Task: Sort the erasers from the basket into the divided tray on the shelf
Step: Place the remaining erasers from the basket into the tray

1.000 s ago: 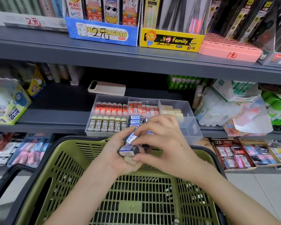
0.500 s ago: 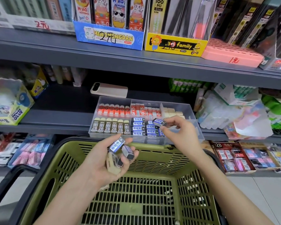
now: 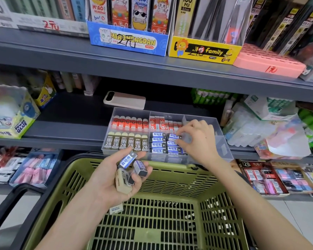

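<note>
**Green basket, clear tray: erasers in both hands**

Green plastic basket point(image 3: 170, 171) in the foreground. Behind it, a clear divided tray point(image 3: 222, 139) on the grey shelf point(image 3: 70, 129).

Tray contents:
- red-sleeved erasers point(image 3: 130, 123) along the back
- brown 2B erasers point(image 3: 126, 144) at front left
- stacked blue erasers point(image 3: 157, 143) at front middle

Right hand point(image 3: 199, 139): over the tray. Thumb and forefinger are curled and pinch one blue-sleeved eraser point(image 3: 175, 137) at the top of the right-hand blue column. The other fingers are loosely bent above it.

Left hand point(image 3: 112, 177): above the basket's far rim, palm up, fingers curled round a bundle. Two blue-labelled erasers point(image 3: 127, 159) lie against the fingertips, and a beige eraser point(image 3: 123, 184) sits lower in the palm.
</note>
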A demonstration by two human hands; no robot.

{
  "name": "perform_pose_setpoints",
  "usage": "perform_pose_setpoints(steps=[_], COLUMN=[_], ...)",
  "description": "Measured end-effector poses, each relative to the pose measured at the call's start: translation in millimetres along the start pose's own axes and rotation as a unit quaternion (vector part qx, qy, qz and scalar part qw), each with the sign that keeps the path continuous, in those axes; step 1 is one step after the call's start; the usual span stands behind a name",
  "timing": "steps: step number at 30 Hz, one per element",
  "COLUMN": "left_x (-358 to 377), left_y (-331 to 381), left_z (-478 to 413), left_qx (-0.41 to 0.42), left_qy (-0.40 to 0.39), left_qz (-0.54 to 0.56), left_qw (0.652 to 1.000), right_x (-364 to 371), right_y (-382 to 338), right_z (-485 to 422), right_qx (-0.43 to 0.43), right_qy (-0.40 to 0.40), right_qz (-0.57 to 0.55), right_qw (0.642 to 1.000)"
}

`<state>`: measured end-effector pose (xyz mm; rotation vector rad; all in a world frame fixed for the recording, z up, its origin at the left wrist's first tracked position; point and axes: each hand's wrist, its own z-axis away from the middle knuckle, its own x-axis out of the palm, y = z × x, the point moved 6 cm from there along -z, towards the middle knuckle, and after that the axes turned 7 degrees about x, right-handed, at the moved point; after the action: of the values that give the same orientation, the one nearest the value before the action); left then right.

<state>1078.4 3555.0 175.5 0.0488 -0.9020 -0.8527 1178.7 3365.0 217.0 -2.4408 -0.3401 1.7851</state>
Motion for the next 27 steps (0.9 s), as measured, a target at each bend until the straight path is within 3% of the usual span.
perform_pose_setpoints(steps=[6,9,12,15,18,21,24,27], left_x=[8,13,18,24,31,34,29,16], left_y=[-1,-3,-4,-9,-14,-14,-10,-1], left_z=[1,1,1,1,0,0,-1,0], left_qx=[-0.007,-0.006,0.001,-0.001,-0.003,0.003,0.016,0.043], left_qy=[-0.028,-0.044,-0.056,-0.066,-0.094,-0.111,-0.105,-0.066], left_qz=[-0.012,-0.029,-0.066,-0.109,-0.149,-0.183,-0.197,-0.168], left_qw=[1.0,0.999,0.996,0.992,0.984,0.977,0.975,0.983], right_x=[0,-15,-31,-32,-34,-38,-46,-42], right_y=[-3,-8,-34,-62,-69,-64,-32,6], right_z=[-6,3,23,41,48,50,36,27], right_qx=[0.014,0.028,-0.014,-0.062,-0.042,-0.003,0.082,0.168], right_qy=[-0.015,-0.007,-0.079,-0.172,-0.207,-0.267,-0.19,-0.113], right_qz=[0.006,-0.098,-0.283,-0.278,-0.301,-0.428,-0.508,-0.476], right_qw=[1.0,0.995,0.956,0.943,0.93,0.863,0.836,0.856])
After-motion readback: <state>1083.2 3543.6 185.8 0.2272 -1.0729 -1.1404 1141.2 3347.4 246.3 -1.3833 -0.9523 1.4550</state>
